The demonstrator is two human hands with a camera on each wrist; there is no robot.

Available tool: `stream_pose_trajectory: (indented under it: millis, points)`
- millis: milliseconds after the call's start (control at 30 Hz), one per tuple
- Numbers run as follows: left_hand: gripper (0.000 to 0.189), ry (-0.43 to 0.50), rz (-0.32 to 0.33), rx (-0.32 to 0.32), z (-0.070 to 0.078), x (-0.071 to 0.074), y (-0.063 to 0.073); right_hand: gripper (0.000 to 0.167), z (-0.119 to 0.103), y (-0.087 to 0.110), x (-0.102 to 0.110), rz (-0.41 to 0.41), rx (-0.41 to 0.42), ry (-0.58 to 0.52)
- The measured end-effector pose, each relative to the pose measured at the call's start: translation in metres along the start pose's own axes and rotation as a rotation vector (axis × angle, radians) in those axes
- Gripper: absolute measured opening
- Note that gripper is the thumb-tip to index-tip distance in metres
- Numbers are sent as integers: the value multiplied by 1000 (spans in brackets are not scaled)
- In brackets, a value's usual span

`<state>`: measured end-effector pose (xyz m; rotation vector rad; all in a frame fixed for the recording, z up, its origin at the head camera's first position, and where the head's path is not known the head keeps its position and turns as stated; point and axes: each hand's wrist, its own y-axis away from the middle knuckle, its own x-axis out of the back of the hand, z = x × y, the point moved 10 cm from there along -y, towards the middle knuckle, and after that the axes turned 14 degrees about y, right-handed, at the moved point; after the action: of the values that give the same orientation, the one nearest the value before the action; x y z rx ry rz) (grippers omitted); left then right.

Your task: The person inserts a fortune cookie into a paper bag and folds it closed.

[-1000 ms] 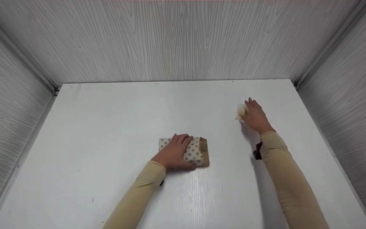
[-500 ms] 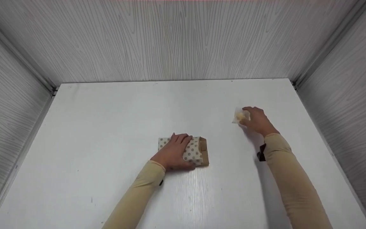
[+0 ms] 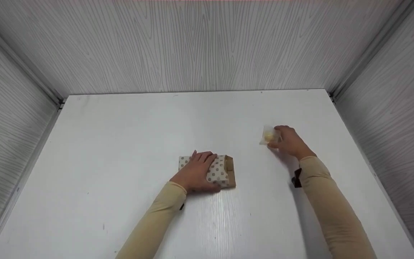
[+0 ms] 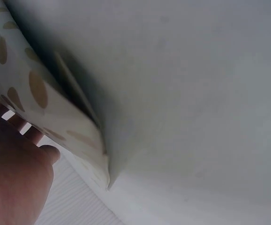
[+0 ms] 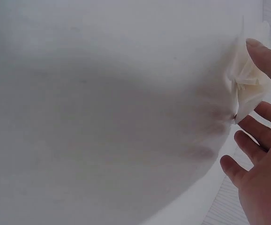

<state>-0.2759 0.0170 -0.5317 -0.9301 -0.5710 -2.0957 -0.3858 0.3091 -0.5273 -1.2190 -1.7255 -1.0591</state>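
A flat paper bag, white with grey-brown dots, lies on the table with its brown inside showing at the mouth on the right. My left hand spans it from above, gripping it with the fingers at the far edge and the thumb at the near edge. In the left wrist view the dotted bag gapes along its mouth. Farther right, my right hand holds a small translucent packet with something pale yellow in it, between thumb and fingers. The right wrist view shows the packet crumpled beside the thumb.
The white tabletop spreads around both hands. A wood-grain back wall rises behind it, with side walls at left and right.
My right hand has come nearer and its fingers have bent around the small packet, which has shifted slightly left and toward me. My left hand and the paper bag have stayed put.
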Motion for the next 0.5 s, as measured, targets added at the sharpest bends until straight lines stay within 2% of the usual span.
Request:
stream_pose_trajectory:
  millis: [300,500]
  points:
    - [110,13,12,6,0,1,2,68,-10,5,2,71,42,139]
    - [110,19,6,1,1,1,1,67,-9,9,2,71,28,59]
